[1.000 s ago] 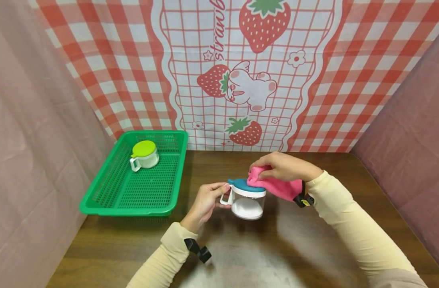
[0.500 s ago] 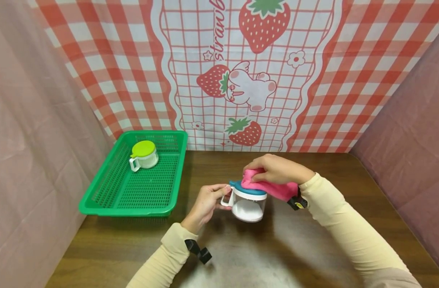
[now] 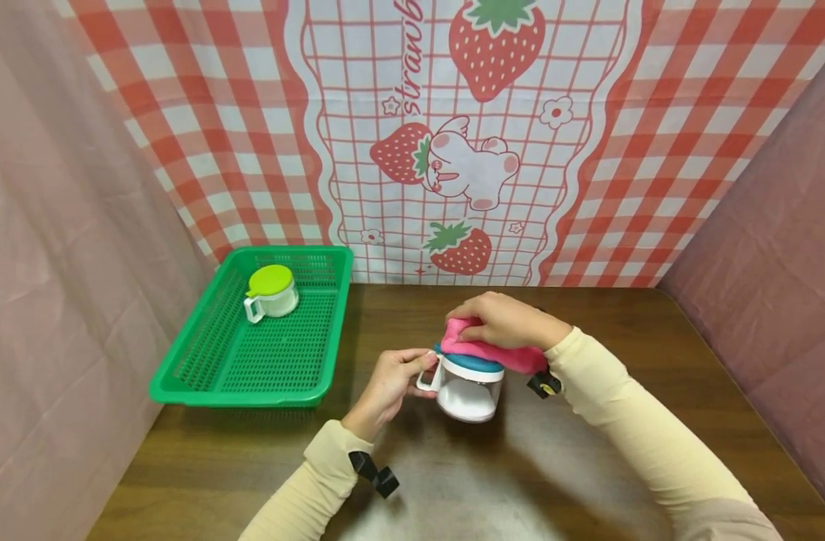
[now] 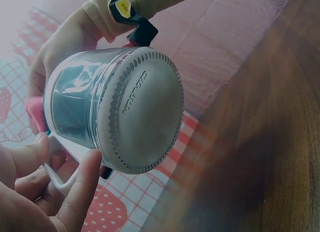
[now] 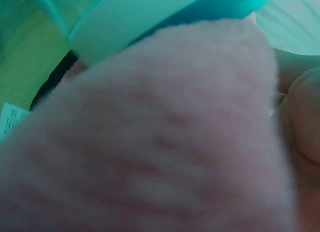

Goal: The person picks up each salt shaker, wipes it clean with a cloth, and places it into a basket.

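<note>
A clear seasoning jar (image 3: 468,397) with a blue lid and white rim is held off the table, slightly tilted, in the head view. My left hand (image 3: 388,385) grips its white handle (image 4: 62,178) between thumb and fingers. From above, my right hand (image 3: 503,321) holds a bunched pink cloth (image 3: 490,352) against the blue lid (image 3: 476,364). The left wrist view shows the jar's ridged round base (image 4: 150,111). In the right wrist view the cloth (image 5: 165,127) fills most of the picture and hides the fingertips.
A green perforated basket (image 3: 250,397) stands at the left of the wooden table (image 3: 554,466). Inside it sits a similar jar (image 3: 277,300) with a lime-green lid. Behind hangs a red-checked strawberry cloth (image 3: 250,128), with pink drapes on both sides.
My right hand has slid left with the pink cloth across the blue lid. The jar has shifted slightly lower and to the right, still held by its handle in my left hand.
</note>
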A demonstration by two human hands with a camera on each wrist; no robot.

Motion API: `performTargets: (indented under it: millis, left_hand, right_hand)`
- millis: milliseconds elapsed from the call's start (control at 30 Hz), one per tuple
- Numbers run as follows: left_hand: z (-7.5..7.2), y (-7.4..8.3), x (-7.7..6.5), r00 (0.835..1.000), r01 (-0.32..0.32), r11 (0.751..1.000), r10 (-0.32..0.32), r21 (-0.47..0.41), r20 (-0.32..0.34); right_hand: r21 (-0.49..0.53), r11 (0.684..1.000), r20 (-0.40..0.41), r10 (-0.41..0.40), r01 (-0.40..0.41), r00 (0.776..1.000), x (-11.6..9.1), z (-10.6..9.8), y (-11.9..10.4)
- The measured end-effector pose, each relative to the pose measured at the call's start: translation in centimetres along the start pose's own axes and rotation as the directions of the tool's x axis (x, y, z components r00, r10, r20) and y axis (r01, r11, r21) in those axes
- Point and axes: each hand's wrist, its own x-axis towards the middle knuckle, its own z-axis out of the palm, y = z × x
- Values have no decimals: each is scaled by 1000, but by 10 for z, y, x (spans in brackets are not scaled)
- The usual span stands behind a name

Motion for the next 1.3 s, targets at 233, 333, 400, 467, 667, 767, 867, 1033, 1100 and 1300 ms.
performTargets:
  millis: [233,333,400,467,667,767,867,1033,1100,1300]
  left_hand:
    - [-2,-2,0,1000,1,1000,-1,31,0]
    - [-2,-2,0,1000,4,1000,-4,31,-5]
    - [-2,-2,0,1000,0,999,0,33,-5]
    - [-2,-2,0,1000,2,999,-1,33,-6]
    - [-2,-2,0,1000,0,999,0,36,-11]
    - [-2,-1,0,1000,-12,999,12,35,-9]
    - [-2,-1,0,1000,-16,1000,16,25,-11]
    - [-2,0,0,1000,-10,1000,11,20,-20]
    - [-3,0,0,1000,-13,1000,13,26,-25]
    - [-4,0,1,998,1,1000,1,30,-62]
  right_hand:
    - [63,997,21,40,-42,999,2,9,12]
    - [74,996,21,45,-47,999,3,11,16]
    - [81,995,22,49,-50,999,3,11,19]
    - [89,994,26,55,-57,998,3,12,21]
    - [115,989,45,87,-92,995,-1,13,28]
    - [117,989,43,88,-92,995,-4,13,33]
    - [127,989,43,78,-83,996,-8,13,37]
    - [152,985,47,69,-76,996,-14,12,40]
    - [159,984,51,71,-79,996,-16,11,40]
    - [166,982,48,80,-87,996,-20,9,42]
